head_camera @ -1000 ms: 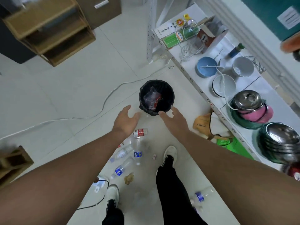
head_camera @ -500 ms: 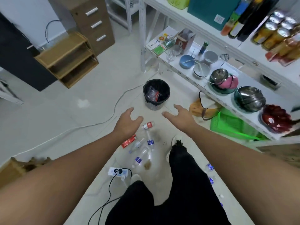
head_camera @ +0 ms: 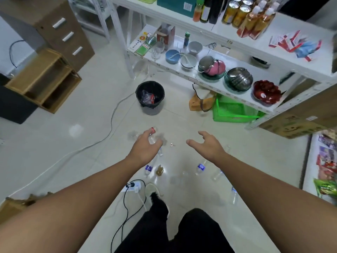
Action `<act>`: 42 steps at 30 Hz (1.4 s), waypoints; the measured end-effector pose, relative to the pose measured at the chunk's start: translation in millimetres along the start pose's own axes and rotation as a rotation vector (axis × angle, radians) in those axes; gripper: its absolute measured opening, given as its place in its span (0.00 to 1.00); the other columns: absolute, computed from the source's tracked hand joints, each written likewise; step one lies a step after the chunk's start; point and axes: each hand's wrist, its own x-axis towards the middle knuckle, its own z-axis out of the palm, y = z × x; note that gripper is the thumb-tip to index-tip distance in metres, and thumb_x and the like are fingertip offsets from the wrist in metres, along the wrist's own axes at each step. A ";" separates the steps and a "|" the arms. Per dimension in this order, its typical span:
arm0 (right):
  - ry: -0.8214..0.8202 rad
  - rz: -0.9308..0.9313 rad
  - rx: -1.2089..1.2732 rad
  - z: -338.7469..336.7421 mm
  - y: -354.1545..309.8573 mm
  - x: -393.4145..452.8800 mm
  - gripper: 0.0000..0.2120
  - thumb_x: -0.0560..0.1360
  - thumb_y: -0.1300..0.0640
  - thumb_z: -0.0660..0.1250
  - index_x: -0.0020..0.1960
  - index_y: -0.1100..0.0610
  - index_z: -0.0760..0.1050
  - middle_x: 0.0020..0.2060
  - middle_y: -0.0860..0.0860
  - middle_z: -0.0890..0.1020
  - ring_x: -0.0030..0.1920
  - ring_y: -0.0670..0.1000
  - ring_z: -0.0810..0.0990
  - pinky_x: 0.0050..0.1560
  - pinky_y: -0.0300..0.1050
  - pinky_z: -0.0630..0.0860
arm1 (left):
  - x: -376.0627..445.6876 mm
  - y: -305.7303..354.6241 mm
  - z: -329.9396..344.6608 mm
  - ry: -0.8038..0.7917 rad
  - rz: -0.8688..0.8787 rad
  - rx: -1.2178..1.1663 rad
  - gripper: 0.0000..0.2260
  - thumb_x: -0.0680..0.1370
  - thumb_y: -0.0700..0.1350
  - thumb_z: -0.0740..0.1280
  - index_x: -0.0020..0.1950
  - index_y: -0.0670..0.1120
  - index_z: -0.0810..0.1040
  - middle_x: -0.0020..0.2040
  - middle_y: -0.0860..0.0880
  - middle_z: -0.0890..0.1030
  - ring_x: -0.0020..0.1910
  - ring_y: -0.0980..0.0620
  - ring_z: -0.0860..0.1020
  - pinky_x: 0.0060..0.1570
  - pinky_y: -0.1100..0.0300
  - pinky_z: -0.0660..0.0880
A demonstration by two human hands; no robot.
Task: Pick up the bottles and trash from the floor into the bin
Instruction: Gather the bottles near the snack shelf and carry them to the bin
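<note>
Between pickups, by my reading: both hands empty, reaching out over the litter.

Left hand (head_camera: 145,149) fingers loosely curled, gripping nothing; it overlaps a clear plastic bottle with a red cap (head_camera: 152,133) lying on the floor, contact uncertain. Right hand (head_camera: 205,145) spread, empty.

More clear plastic bottles with blue labels (head_camera: 200,168) lie scattered near the feet, with a small brown scrap (head_camera: 159,171).

Black-lined round bin (head_camera: 150,96) stands well apart, ahead, some trash already in it.

Next: crouch, close on the nearest bottle, carry it to the bin.

Transparent bottles blur into the pale tiles; count unsure. Tiny pale bit near the left hand unidentifiable.
</note>
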 end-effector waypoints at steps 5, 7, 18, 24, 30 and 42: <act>0.037 0.068 0.088 -16.3 72.1 -39.8 0.41 0.75 0.34 0.73 0.82 0.49 0.66 0.78 0.55 0.69 0.76 0.56 0.71 0.71 0.50 0.68 | -32.2 8.7 54.3 -0.054 0.043 0.122 0.31 0.77 0.61 0.68 0.79 0.55 0.69 0.76 0.48 0.72 0.71 0.47 0.75 0.70 0.51 0.71; 0.059 0.098 0.126 -25.2 106.0 -62.0 0.41 0.75 0.34 0.73 0.82 0.49 0.66 0.79 0.53 0.69 0.76 0.55 0.71 0.71 0.50 0.69 | -48.9 11.3 81.6 -0.079 0.082 0.172 0.32 0.77 0.61 0.68 0.79 0.54 0.69 0.76 0.48 0.72 0.72 0.49 0.73 0.68 0.55 0.69; 0.232 0.313 0.284 -59.4 289.8 -184.3 0.36 0.73 0.35 0.74 0.76 0.46 0.71 0.71 0.52 0.74 0.61 0.51 0.75 0.58 0.46 0.69 | -128.5 37.7 243.7 -0.293 0.208 0.383 0.33 0.77 0.60 0.69 0.80 0.53 0.68 0.78 0.47 0.71 0.74 0.47 0.72 0.71 0.47 0.71; 0.268 0.441 0.362 -61.1 340.0 -209.9 0.41 0.73 0.35 0.74 0.81 0.49 0.66 0.76 0.53 0.72 0.75 0.54 0.72 0.66 0.47 0.68 | -131.1 49.0 289.3 -0.408 0.248 0.474 0.33 0.77 0.60 0.70 0.80 0.53 0.67 0.76 0.46 0.71 0.73 0.46 0.72 0.70 0.51 0.70; 0.287 0.565 0.372 -59.8 361.6 -208.5 0.42 0.75 0.35 0.74 0.82 0.51 0.66 0.77 0.55 0.72 0.76 0.56 0.72 0.74 0.54 0.70 | -102.3 61.8 318.5 -0.487 0.251 0.499 0.30 0.77 0.58 0.71 0.78 0.54 0.69 0.73 0.46 0.73 0.71 0.46 0.73 0.64 0.55 0.68; 0.249 0.554 0.470 -108.7 416.4 -162.9 0.43 0.72 0.35 0.75 0.81 0.48 0.66 0.77 0.53 0.71 0.75 0.54 0.72 0.69 0.49 0.70 | -76.0 105.8 377.2 -0.477 0.193 0.541 0.32 0.78 0.59 0.70 0.80 0.53 0.67 0.75 0.47 0.71 0.72 0.46 0.72 0.68 0.51 0.70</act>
